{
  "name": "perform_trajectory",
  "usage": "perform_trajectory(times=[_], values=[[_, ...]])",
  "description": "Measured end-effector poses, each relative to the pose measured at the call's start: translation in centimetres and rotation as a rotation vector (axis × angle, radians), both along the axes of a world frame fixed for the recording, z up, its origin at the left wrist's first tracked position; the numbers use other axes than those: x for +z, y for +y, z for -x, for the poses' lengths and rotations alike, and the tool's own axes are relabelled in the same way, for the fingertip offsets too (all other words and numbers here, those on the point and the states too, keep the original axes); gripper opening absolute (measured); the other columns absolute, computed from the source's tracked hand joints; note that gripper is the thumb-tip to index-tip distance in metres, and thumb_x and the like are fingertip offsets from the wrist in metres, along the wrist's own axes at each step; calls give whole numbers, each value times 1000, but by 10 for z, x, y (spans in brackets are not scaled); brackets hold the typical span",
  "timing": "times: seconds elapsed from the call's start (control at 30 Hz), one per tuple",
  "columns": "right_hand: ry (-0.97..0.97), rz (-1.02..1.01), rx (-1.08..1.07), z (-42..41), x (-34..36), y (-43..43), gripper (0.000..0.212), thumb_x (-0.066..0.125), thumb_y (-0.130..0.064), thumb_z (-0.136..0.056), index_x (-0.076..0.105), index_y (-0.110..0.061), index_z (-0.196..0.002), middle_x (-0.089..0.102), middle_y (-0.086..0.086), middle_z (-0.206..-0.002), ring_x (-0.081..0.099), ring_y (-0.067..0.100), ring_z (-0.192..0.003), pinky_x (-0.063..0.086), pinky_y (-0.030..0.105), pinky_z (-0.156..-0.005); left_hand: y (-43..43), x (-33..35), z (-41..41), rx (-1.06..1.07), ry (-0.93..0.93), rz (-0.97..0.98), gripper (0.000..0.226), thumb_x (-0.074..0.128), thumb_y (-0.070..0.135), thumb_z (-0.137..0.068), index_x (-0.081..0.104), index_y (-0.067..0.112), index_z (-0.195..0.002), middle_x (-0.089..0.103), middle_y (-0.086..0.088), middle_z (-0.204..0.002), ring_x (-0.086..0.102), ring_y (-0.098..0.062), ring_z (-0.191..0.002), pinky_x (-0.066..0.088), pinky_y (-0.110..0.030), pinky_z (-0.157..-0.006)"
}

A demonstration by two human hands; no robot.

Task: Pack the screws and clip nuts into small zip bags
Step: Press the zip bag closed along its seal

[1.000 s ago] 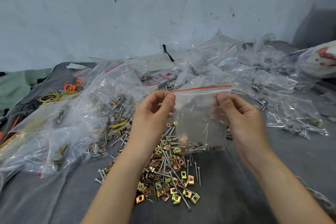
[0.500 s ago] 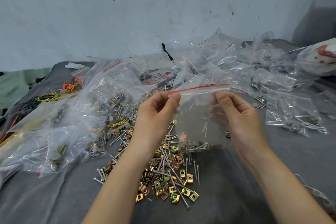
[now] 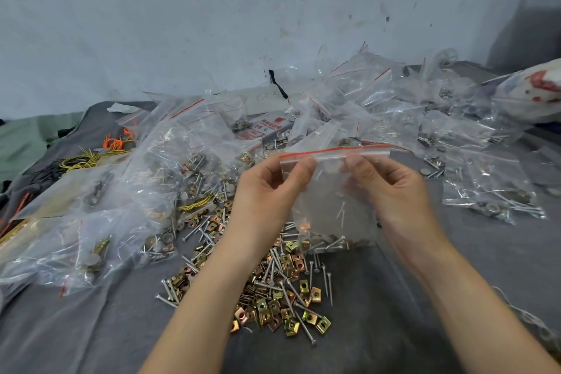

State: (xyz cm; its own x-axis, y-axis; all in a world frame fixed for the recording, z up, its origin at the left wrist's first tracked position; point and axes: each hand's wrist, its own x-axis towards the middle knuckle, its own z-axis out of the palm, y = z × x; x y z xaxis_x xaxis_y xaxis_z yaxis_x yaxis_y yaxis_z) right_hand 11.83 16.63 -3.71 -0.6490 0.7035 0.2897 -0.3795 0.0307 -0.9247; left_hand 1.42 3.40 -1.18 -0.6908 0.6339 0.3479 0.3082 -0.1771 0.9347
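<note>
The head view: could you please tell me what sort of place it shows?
Probably an informal hardware-packing bench: grey cloth heaped with filled zip bags, a loose pile of screws and clip nuts.

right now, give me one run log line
zip bag: held up, screws inside | left hand: pinches its top | right hand: pinches its top

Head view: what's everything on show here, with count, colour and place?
zip bag: one, clear with red strip, held up centre, hardware at its bottom
screw and clip-nut pile: one, silver and brass, on cloth under bag
packed bags: many, clear, heaped left and behind
wires: one bundle, yellow and orange, far left
cloth: one, grey, covering the surface
left hand: one, pinching bag's top left
right hand: one, pinching bag's top, middle
</note>
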Motion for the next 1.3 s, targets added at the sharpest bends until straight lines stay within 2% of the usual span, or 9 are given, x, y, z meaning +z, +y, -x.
perform_trajectory(times=[0.13,0.23,0.47,0.6,0.73,0.9,1.03,1.13,1.3], values=[[8,-9,6,0,-1,1,35,80,-56,-68,81,-26,-86,75,-3,-82,66,8,-75,56,23,-73,1,-1,1,-26,2,0,10,66,26,-92,71,17,-91,66,3,-73,59,-11,-71,47,-19,-68],[10,-9,5,-1,-2,1,28,79,-51,-72,81,-26,-85,75,-3,-81,66,7,-73,54,19,-70,0,-1,2,-44,1,16,11,66,25,-93,71,16,-91,68,6,-73,61,-8,-70,48,-16,-67],[10,-5,-2,0,0,-2,29,79,-51,-70,80,-24,-83,74,-2,-78,65,9,-72,55,20,-69,-5,3,5,-41,22,72,11,71,37,-85,75,31,-93,75,-2,-83,68,-14,-75,52,-24,-70],[-2,-31,-7,0,-1,-1,36,81,-57,-72,80,-24,-86,74,-1,-79,66,9,-73,56,22,-72,-5,6,5,-53,105,81,4,73,31,-87,75,30,-91,76,-2,-85,64,-12,-74,49,-24,-68],[0,-57,8,0,-2,-1,47,82,-64,-65,80,-24,-90,76,2,-83,67,9,-77,58,28,-78,-5,7,4,-50,148,93,6,74,32,-87,75,27,-90,76,0,-84,70,-19,-76,54,-27,-68],[13,-68,11,1,-3,-2,47,82,-65,-64,80,-25,-88,76,2,-82,68,8,-76,56,23,-74,-5,8,3,-96,145,55,9,72,24,-89,71,22,-80,69,10,-69,61,-1,-64,45,-13,-59],[13,-80,21,1,-3,-2,42,81,-62,-67,80,-26,-90,77,0,-87,69,6,-76,55,21,-72,-7,10,4,-53,161,109,2,73,27,-87,74,26,-86,75,12,-81,70,-6,-74,52,-15,-64],[22,-86,40,0,-4,-4,36,80,-58,-70,81,-29,-90,78,-3,-86,69,3,-75,52,16,-67,-10,15,7,12,237,155,8,74,29,-86,74,31,-94,75,16,-90,71,-6,-85,57,-21,-75],[30,-151,51,1,-2,-7,27,79,-54,-74,81,-34,-91,78,-8,-87,69,-1,-77,51,12,-69,-11,23,2,39,470,204,6,72,25,-89,75,26,-95,72,15,-90,65,3,-86,47,-10,-77]])
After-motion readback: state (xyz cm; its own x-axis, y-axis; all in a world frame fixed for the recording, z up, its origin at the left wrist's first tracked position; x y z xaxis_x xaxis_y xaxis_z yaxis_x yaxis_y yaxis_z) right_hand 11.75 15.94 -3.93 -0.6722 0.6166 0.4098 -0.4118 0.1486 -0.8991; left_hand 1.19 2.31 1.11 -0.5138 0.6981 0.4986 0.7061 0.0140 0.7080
